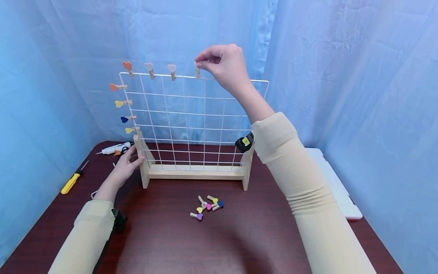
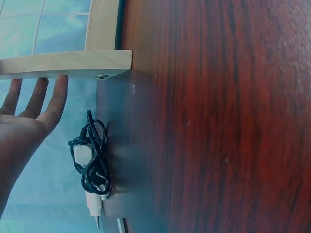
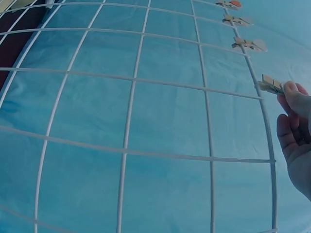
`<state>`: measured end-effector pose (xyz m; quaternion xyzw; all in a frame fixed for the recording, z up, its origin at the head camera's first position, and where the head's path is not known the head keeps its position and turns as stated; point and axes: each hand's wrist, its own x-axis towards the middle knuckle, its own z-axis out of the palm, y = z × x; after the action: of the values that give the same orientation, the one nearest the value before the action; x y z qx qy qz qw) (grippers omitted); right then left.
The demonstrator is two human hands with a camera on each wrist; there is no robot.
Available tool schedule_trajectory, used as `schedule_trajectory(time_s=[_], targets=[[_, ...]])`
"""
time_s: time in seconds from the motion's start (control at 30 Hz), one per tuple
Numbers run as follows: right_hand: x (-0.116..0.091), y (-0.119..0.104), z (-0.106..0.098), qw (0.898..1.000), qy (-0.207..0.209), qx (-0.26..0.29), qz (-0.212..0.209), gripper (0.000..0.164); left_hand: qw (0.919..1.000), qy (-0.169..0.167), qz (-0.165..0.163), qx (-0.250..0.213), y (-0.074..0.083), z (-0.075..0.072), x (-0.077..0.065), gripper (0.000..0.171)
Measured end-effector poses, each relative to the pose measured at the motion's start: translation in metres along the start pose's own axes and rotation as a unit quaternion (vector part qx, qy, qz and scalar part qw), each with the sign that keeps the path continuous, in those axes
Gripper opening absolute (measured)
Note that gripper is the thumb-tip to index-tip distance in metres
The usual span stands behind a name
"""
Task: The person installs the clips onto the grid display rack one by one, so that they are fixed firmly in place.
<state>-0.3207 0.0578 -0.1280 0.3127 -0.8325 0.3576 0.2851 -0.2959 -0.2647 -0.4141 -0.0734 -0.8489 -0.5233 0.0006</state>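
Observation:
At the top bar of a white wire grid (image 1: 204, 114), my right hand (image 1: 224, 66) pinches a small wooden clothespin (image 1: 197, 73) between thumb and fingers. The right wrist view shows this clothespin (image 3: 272, 85) at the grid's edge wire. Three heart clothespins, one orange (image 1: 127, 66) and two white (image 1: 172, 70), sit along the top bar to its left. Several more, orange, yellow and blue (image 1: 126, 119), line the left side wire. My left hand (image 1: 126, 167) rests its fingertips against the stand's left wooden upright (image 1: 142, 163); the left wrist view shows those fingers (image 2: 58, 99) extended.
Loose heart clothespins (image 1: 207, 205) lie in a small pile before the stand. A yellow screwdriver (image 1: 71, 183) and a white glue gun (image 1: 114, 148) with black cord (image 2: 95, 160) are at the left. A white flat case (image 1: 333, 182) lies at the right, behind my right forearm.

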Motion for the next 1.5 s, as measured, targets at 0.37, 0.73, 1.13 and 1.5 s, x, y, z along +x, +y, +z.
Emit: schedule_trajectory(time_s=[0.37,0.73,1.13,1.5], targets=[[0.000,0.004,0.006,0.999,-0.026,0.017,0.021,0.013,0.9999,0.004,0.006,-0.007,0.000,0.001,0.001,0.073],[-0.026,-0.002,0.001,0.997,-0.035,0.032,-0.053,0.034,0.9999,0.011,-0.003,0.003,-0.002,0.000,0.001,0.073],[-0.130,0.041,0.051,0.982,-0.140,0.091,-0.092,0.035,0.9998,0.013,0.007,-0.011,-0.002,0.002,-0.001,0.073],[-0.238,0.125,0.117,0.959,-0.274,0.065,-0.033,0.035,0.9998,0.006,-0.002,-0.019,0.021,0.006,-0.010,0.070]])
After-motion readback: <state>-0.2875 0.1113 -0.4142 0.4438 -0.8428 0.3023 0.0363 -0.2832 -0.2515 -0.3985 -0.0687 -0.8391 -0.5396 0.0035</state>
